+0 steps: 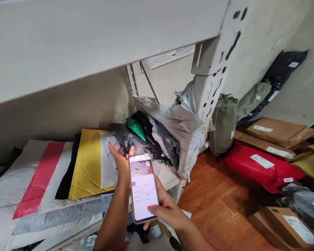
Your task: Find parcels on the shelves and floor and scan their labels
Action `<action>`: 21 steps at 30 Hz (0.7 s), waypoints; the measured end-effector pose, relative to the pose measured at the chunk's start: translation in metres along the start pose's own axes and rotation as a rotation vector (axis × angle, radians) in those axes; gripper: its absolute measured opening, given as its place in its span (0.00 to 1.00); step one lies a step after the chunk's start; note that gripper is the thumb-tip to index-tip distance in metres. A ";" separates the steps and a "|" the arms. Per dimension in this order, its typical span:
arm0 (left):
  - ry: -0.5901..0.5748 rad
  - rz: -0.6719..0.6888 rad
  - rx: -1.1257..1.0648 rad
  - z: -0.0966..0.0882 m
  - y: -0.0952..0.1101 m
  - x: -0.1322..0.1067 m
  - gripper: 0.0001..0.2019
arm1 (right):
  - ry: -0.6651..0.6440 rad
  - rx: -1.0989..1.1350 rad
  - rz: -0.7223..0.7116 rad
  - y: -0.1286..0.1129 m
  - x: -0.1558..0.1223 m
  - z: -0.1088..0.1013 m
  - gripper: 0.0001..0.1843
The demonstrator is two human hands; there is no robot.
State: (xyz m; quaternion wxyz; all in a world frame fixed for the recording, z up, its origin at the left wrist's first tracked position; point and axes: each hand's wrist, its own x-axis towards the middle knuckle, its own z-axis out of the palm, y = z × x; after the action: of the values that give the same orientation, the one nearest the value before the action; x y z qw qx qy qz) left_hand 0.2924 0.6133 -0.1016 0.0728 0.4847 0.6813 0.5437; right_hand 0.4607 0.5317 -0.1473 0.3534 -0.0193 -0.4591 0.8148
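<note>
Head view: R hand [169, 211] grips phone [142, 188] upright, thumb on screen, in front of shelf [172, 176]. L hand [120, 158], fingers spread wide, holds nothing, lies on yellow mailer [86, 164] by grey bag [178, 129].

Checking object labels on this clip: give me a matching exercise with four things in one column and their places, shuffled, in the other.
Things
1. phone
2. yellow mailer
3. red parcel
4. olive bundle

Places
a. lying beside the cardboard boxes
b. standing upright by the shelf post
c. in the grip of the right hand
d. flat on the shelf

Pairs: 1-c, 2-d, 3-a, 4-b.
</note>
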 end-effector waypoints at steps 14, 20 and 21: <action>0.004 0.301 0.390 -0.064 -0.059 -0.023 0.16 | 0.041 0.256 -0.045 0.031 -0.044 -0.005 0.65; -0.058 0.642 0.884 -0.058 -0.024 -0.041 0.28 | 0.089 0.317 -0.054 0.030 -0.038 -0.020 0.64; -0.191 0.682 0.908 -0.055 -0.019 -0.042 0.29 | 0.091 0.306 -0.038 0.028 -0.032 -0.020 0.64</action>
State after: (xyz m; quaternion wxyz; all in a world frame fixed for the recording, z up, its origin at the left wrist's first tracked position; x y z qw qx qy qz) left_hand 0.2693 0.5465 -0.1134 -0.2610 0.7065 0.6421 0.1432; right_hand 0.4763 0.5186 -0.1892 0.3881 0.0068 -0.3132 0.8667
